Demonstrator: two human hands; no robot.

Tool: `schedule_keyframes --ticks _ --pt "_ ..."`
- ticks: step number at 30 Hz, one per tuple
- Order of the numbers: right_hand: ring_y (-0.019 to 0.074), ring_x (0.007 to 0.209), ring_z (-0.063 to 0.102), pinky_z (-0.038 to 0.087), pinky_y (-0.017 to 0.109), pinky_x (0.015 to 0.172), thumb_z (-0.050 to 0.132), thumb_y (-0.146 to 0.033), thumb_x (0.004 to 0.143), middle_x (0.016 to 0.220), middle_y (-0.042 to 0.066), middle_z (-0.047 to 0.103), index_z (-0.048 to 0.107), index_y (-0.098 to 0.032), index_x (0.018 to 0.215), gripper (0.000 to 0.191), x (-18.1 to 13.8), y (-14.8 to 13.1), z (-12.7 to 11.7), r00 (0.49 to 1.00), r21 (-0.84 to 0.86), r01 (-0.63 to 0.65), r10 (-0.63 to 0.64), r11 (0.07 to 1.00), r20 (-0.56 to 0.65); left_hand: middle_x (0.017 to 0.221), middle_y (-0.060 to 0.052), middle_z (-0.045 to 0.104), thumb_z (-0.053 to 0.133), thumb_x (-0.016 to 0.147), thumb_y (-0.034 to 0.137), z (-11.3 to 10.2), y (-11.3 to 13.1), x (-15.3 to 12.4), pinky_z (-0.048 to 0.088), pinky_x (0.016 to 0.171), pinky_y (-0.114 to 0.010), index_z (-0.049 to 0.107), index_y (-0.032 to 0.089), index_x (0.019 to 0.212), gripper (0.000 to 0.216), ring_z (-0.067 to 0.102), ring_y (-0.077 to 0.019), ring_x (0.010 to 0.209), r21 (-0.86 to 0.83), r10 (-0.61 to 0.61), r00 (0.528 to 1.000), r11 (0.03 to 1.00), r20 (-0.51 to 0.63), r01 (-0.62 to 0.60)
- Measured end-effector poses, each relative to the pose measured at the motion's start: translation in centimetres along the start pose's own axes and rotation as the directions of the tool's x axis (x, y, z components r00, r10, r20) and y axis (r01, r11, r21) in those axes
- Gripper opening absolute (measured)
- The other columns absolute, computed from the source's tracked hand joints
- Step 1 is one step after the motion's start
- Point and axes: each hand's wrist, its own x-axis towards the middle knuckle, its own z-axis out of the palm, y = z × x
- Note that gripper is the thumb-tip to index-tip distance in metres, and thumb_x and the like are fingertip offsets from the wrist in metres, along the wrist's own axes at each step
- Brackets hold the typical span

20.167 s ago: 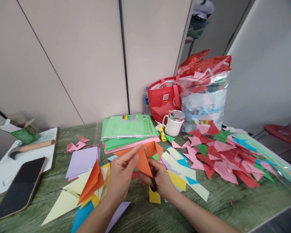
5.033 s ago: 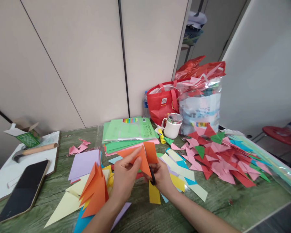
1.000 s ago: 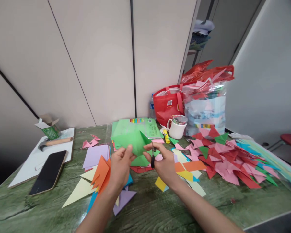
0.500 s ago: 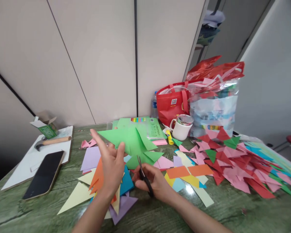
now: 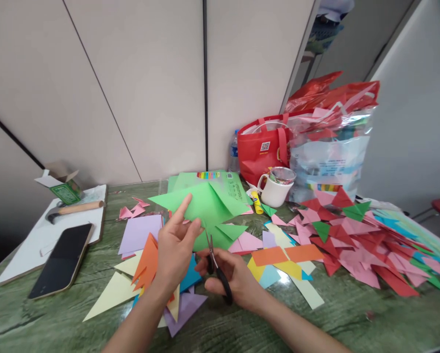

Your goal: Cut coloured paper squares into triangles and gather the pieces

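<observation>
- Left hand (image 5: pixel 174 252): thumb and fingers pinch the green sheet (image 5: pixel 203 203), just beyond both hands — the left is nearer.
- Sheet's long axis: left to right, pointed at the left end.
- Right hand (image 5: pixel 236 282): fingers round the scissors (image 5: pixel 223 284), blades parted in a narrow V, pointing away toward the sheet's lower side; touching or apart, I cannot tell.
- Around: green pack (image 5: pixel 232 184) behind, orange strips (image 5: pixel 269 256) to the right; the surface (image 5: pixel 225 331) shows between the forearms.

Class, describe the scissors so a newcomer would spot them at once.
Start at the green table, then find the right hand over it. The scissors are in its grip: slim metal blades and black handles, unlike the coloured papers around them.
</observation>
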Motion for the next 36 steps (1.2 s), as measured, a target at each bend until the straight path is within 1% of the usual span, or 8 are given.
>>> schedule_keyframes --ticks 5,8,10,14,20,25,30,36 --pt "0.0143 0.075 0.055 0.045 0.028 0.07 0.076 -0.039 0.064 0.081 0.003 0.062 0.06 -0.018 0.106 0.05 0.0 -0.1 0.1 0.999 0.016 0.018 -0.018 1.0 -0.027 0.049 0.008 0.031 0.061 0.075 0.033 0.2 -0.1 -0.4 0.035 0.044 -0.017 0.043 0.021 0.132 0.061 0.035 -0.0075 0.047 -0.067 -0.032 0.999 0.997 0.014 0.033" --pt "0.0145 0.074 0.056 0.044 0.028 0.069 0.076 -0.04 0.064 0.08 0.003 0.061 0.06 -0.018 0.106 0.05 0.0 0.0 -0.1 0.999 0.022 0.024 -0.023 0.999 -0.034 0.053 0.007 0.033 0.062 0.075 0.032 0.4 -0.1 -0.7 0.036 0.047 -0.017 0.043 0.021 0.133 0.062 0.033 -0.0073 0.049 -0.1 -0.046 0.998 0.994 0.046 0.051" --pt "0.0148 0.075 0.056 0.044 0.028 0.07 0.075 -0.039 0.065 0.08 0.003 0.06 0.06 -0.018 0.106 0.049 0.0 0.1 -0.1 0.999 0.027 0.038 -0.037 0.999 -0.034 0.053 0.007 0.035 0.062 0.075 0.031 0.6 0.0 -0.8 0.035 0.046 -0.017 0.043 0.022 0.132 0.061 0.032 -0.0073 0.049 -0.094 -0.058 0.997 0.994 0.06 0.064" --pt "0.015 0.075 0.056 0.044 0.029 0.072 0.075 -0.038 0.066 0.08 0.003 0.06 0.06 -0.018 0.107 0.048 -0.1 0.3 -0.2 0.997 0.033 0.063 -0.062 0.997 -0.041 0.054 0.008 0.029 0.062 0.075 0.032 0.7 0.4 -1.0 0.032 0.044 -0.017 0.044 0.024 0.131 0.059 0.026 -0.0071 0.049 -0.079 -0.073 0.995 0.994 0.072 0.078" --pt "0.0141 0.073 0.055 0.044 0.027 0.067 0.075 -0.038 0.065 0.078 0.002 0.059 0.06 -0.017 0.104 0.046 -0.1 0.0 -0.2 0.997 0.019 0.03 -0.029 0.999 -0.072 0.053 0.008 0.024 0.059 0.078 0.031 0.8 0.5 -1.0 0.027 0.042 -0.017 0.041 0.023 0.133 0.059 0.021 -0.007 0.048 -0.044 -0.056 0.993 0.997 0.103 0.061" --pt "0.0143 0.072 0.055 0.044 0.027 0.067 0.076 -0.036 0.065 0.077 0.002 0.059 0.061 -0.017 0.101 0.044 0.0 -0.1 -0.2 0.995 0.008 0.028 -0.027 1.0 -0.091 0.053 0.008 0.022 0.058 0.077 0.028 1.0 1.0 -1.2 0.03 0.041 -0.016 0.043 0.019 0.132 0.058 0.022 -0.0072 0.048 -0.048 -0.068 0.993 0.996 0.096 0.073" --pt "0.0158 0.072 0.054 0.044 0.029 0.067 0.075 -0.043 0.063 0.077 0.003 0.059 0.06 -0.018 0.099 0.047 0.0 -0.6 -0.1 0.994 -0.026 0.05 -0.053 0.998 -0.092 0.051 0.009 0.024 0.056 0.079 0.026 1.0 0.9 -1.3 0.027 0.039 -0.016 0.043 0.02 0.133 0.056 0.023 -0.0068 0.046 -0.017 -0.05 0.994 0.999 0.093 0.052" --pt "0.0156 0.073 0.053 0.043 0.029 0.068 0.076 -0.044 0.062 0.078 0.002 0.057 0.059 -0.018 0.1 0.049 0.0 -1.0 0.0 0.995 -0.036 0.049 -0.052 0.998 -0.09 0.05 0.009 0.027 0.055 0.079 0.025 0.9 0.7 -1.3 0.027 0.04 -0.016 0.043 0.023 0.133 0.054 0.025 -0.0068 0.046 0.024 -0.026 0.996 0.999 0.081 0.024"
